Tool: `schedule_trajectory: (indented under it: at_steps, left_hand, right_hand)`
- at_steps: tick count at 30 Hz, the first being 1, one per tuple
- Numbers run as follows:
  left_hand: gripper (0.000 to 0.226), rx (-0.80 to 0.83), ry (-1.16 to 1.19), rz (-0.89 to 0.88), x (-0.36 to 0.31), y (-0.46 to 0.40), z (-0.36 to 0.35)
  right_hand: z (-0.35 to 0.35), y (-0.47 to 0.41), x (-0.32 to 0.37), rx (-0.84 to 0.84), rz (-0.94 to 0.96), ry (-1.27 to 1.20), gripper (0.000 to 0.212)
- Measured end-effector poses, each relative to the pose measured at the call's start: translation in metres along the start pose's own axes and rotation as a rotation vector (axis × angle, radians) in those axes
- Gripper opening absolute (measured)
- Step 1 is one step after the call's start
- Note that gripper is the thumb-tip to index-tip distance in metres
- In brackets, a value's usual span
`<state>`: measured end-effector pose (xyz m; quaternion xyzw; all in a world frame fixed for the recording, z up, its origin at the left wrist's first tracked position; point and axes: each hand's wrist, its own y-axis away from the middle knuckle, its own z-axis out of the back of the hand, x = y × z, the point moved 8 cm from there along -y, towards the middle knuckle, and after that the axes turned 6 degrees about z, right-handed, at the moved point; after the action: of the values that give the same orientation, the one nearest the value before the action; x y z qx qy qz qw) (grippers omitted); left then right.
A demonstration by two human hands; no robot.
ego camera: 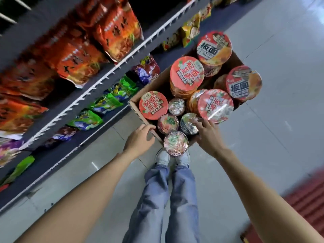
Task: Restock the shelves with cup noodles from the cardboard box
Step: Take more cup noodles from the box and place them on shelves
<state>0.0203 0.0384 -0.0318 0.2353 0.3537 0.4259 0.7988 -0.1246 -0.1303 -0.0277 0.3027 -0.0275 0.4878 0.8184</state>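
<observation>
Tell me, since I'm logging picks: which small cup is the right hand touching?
The dark-lidded small cup under the right hand fingertips; the other three small cups have reddish lids and are untouched.

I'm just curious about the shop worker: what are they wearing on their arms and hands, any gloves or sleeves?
No gloves and no sleeves in view: both forearms are bare to the frame's edge. The left hand and right hand show no rings, watch or bands.
</observation>
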Motion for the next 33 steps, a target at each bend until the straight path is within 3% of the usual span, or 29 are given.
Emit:
schedule_trajectory:
  at_steps: [5,8,12,15,18,25,28,31,33]
  left_hand:
    - [0.049,0.129,-0.018,0.012,-0.016,-0.056,-0.059]
    - [0.074,0.155,-0.027,0.004,-0.022,-0.068,-0.094]
    - [0.106,0.087,-0.147,-0.036,-0.025,-0.063,-0.132]
    - [0.125,0.099,-0.295,-0.056,-0.021,-0.062,-0.155]
    - [0.139,0.059,-0.393,-0.107,-0.023,-0.065,-0.164]
    - [0.122,0.002,-0.238,-0.136,-0.03,-0.053,-0.143]
    - [0.127,-0.042,-0.141,-0.074,-0.026,-0.036,-0.11]
    - [0.128,-0.103,-0.055,0.009,-0.016,-0.011,-0.068]
    - [0.124,-0.151,-0.003,0.074,-0.009,0.007,-0.035]
  right_hand:
    - [-0.062,-0.061,-0.028,0.139,0.173,0.182,0.053]
    - [-0.101,-0.088,-0.034,0.204,0.247,0.282,0.057]
    - [-0.146,-0.108,-0.045,0.341,0.198,0.388,0.065]
    - [-0.163,-0.115,-0.053,0.344,0.168,0.403,0.077]
    - [-0.167,-0.119,-0.055,0.353,0.186,0.455,0.076]
    - [-0.114,-0.103,-0.025,0.274,0.22,0.375,0.067]
    - [-0.082,-0.08,-0.006,0.21,0.275,0.372,0.065]
    - [-0.04,-0.056,0.01,0.162,0.264,0.389,0.091]
    - [0.0,-0.042,0.016,0.117,0.196,0.273,0.116]
